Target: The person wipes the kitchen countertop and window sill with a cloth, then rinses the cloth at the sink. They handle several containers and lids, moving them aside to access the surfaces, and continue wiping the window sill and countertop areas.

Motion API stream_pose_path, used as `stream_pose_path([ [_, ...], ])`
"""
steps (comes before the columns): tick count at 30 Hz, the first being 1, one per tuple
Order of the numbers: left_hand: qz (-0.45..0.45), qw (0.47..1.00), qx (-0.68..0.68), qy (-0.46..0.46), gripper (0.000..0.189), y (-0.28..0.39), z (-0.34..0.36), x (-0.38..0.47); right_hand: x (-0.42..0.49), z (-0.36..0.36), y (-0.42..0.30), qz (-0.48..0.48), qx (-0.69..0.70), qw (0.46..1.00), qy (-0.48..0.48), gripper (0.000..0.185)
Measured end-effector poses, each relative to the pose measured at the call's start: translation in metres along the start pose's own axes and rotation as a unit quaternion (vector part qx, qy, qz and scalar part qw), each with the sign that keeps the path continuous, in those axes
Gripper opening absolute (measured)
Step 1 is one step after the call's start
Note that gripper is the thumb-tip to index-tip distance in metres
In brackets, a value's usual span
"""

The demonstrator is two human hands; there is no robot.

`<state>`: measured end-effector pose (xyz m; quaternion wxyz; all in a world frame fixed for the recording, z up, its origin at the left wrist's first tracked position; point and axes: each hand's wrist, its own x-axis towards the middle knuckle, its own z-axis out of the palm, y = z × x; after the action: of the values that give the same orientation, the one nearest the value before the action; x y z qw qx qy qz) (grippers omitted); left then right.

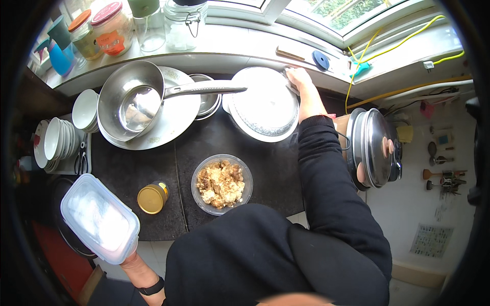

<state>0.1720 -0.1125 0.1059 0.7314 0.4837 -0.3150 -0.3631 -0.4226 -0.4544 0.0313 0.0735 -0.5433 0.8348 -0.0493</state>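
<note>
My left hand (131, 257) holds up a rectangular clear plastic food container (100, 218) with a lid; something white shows inside. The palm is mostly hidden beneath it. At the back of the counter, my right hand (301, 78) is at the far right rim of a white round pot (264, 105) with a lid. Its fingertips are hidden, and a greyish piece shows under it. Before me stands a round clear plastic tub (249, 183) with crumbly, brown-and-cream food (221, 183) in it. Left of the tub is a small jar with a gold lid (151, 199).
A steel saucepan (130, 101) rests on a large oval plate (180, 126), its handle reaching over the pot. White bowls (57, 139) and black-handled scissors (81, 158) are at left. Jars (113, 32) line the sill. A lidded electric cooker (377, 149) stands right, near a yellow cord (347, 95).
</note>
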Motion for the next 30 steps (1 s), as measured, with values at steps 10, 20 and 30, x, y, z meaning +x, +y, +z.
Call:
stream_pose_path([
  [10, 0.029, 0.998, 0.050, -0.015, 0.069, 0.004, 0.007, -0.002, -0.020, -0.004, 0.007, 0.161, 0.444, 0.826, -0.307, 0.027],
  [20, 0.081, 0.987, 0.122, -0.064, 0.069, -0.001, 0.015, 0.002, -0.031, -0.009, -0.018, 0.193, 0.442, 0.805, -0.345, 0.031],
  [30, 0.078, 0.993, 0.079, -0.046, 0.067, -0.005, 0.005, 0.005, -0.043, -0.005, -0.006, 0.224, 0.401, 0.811, -0.363, 0.031],
])
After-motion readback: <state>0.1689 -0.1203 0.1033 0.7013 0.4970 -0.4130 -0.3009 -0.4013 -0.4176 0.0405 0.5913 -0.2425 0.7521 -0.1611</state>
